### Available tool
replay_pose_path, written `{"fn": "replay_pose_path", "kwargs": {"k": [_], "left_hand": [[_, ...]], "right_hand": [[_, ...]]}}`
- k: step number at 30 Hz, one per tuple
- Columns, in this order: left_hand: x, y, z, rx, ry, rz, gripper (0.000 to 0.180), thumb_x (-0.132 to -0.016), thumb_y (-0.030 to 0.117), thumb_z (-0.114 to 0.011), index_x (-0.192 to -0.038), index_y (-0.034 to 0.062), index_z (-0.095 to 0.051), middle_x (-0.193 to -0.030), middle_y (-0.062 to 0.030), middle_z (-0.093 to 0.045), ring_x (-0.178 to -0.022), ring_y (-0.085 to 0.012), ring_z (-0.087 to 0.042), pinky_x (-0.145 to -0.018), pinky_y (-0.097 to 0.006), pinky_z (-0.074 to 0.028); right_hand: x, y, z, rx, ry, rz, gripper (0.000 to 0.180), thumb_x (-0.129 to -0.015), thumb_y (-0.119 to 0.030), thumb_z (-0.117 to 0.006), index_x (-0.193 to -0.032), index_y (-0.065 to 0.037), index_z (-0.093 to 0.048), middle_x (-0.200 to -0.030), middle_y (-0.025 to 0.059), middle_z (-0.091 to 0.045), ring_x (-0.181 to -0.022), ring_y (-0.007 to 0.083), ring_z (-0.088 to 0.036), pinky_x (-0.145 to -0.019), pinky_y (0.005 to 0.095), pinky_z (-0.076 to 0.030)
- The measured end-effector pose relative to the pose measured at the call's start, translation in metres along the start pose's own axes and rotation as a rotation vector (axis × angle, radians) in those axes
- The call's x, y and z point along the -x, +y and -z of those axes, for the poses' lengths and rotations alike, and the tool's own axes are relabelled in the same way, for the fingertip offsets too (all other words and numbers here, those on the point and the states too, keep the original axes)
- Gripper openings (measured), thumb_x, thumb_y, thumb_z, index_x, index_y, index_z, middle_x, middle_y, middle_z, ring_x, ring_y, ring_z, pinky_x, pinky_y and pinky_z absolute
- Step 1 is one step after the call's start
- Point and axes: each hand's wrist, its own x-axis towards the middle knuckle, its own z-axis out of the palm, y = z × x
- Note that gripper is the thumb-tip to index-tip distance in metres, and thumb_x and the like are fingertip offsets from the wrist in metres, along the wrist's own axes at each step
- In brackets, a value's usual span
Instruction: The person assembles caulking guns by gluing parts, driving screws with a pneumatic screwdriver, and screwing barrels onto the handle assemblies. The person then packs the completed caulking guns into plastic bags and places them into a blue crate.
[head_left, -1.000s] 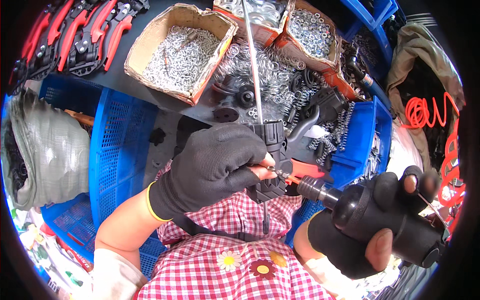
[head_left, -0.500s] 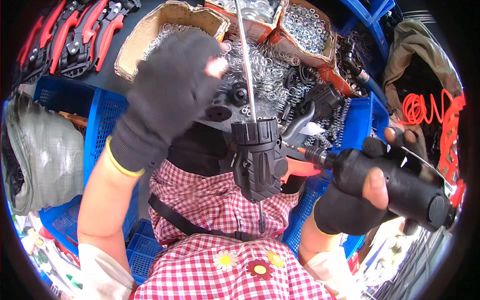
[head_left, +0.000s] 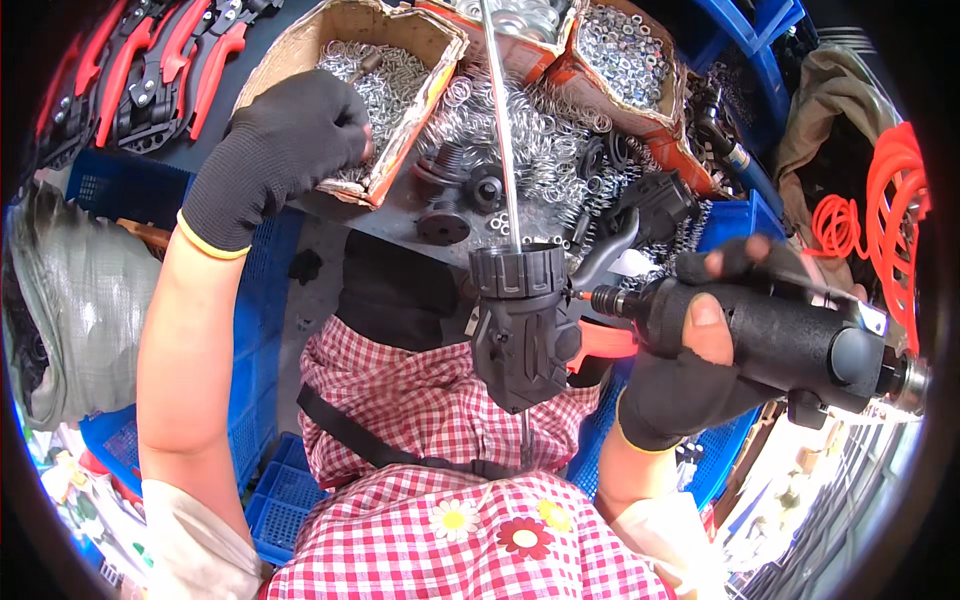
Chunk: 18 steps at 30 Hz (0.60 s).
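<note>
My left hand (head_left: pixel 300 135), in a black fingerless glove, is at the near left rim of a cardboard box (head_left: pixel 415 35) of small metal parts. Its fingers are curled; anything in them is hidden. My right hand (head_left: pixel 690 385), gloved alike, grips a black pneumatic screwdriver (head_left: pixel 770 335) with thumb and fingers round the body. The driver points left, its tip at the side of a black plastic tool head (head_left: pixel 520 335) with an orange-red handle (head_left: pixel 605 342). A long metal rod (head_left: pixel 500 130) stands up out of that head's collar.
Loose coil springs (head_left: pixel 540 150) cover the bench behind the tool head. Boxes of washers (head_left: pixel 515 20) and nuts (head_left: pixel 620 60) stand at the back. Red-handled pruners (head_left: pixel 160 75) lie far left. An orange coiled air hose (head_left: pixel 895 230) hangs at right.
My left hand has moved left and away from the rod to the cardboard box. The screwdriver has shifted left and levelled, bringing its tip against the tool head.
</note>
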Motion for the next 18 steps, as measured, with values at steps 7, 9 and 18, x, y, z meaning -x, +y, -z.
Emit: {"fn": "replay_pose_path", "kwargs": {"k": [7,9,18], "left_hand": [[0.009,0.004,-0.003,0.33,0.351,0.008,0.011,-0.08,0.014,-0.069,-0.084,0.0038,-0.068,-0.071,-0.0032,-0.065,-0.065,-0.0106,-0.059,-0.064,-0.028,-0.048],[0.027,0.011,-0.008,0.705,0.444,-0.109,0.004,-0.08,0.004,-0.068,-0.081,0.0014,-0.065,-0.072,0.0036,-0.061,-0.067,-0.0014,-0.053,-0.061,-0.02,-0.044],[0.135,0.105,-0.075,1.739,-0.164,0.186,0.027,-0.097,0.009,-0.058,-0.122,-0.0004,-0.06,-0.097,-0.0037,-0.068,-0.084,-0.0088,-0.062,-0.079,-0.025,-0.052]], "right_hand": [[-0.003,0.009,0.007,-0.011,-0.115,0.13,0.054,-0.077,-0.009,-0.07,-0.125,-0.001,-0.046,-0.115,0.0106,-0.052,-0.093,0.018,-0.056,-0.089,0.0374,-0.05],[-0.004,0.004,0.007,0.021,-0.086,0.117,0.063,-0.077,-0.013,-0.075,-0.131,-0.001,-0.045,-0.122,0.0152,-0.053,-0.096,0.0224,-0.056,-0.09,0.0408,-0.049],[0.024,-0.055,0.04,-0.55,-0.131,0.034,0.074,-0.072,-0.01,-0.068,-0.136,0.003,-0.032,-0.118,0.0158,-0.038,-0.092,0.0212,-0.044,-0.068,0.0319,-0.042]]}}
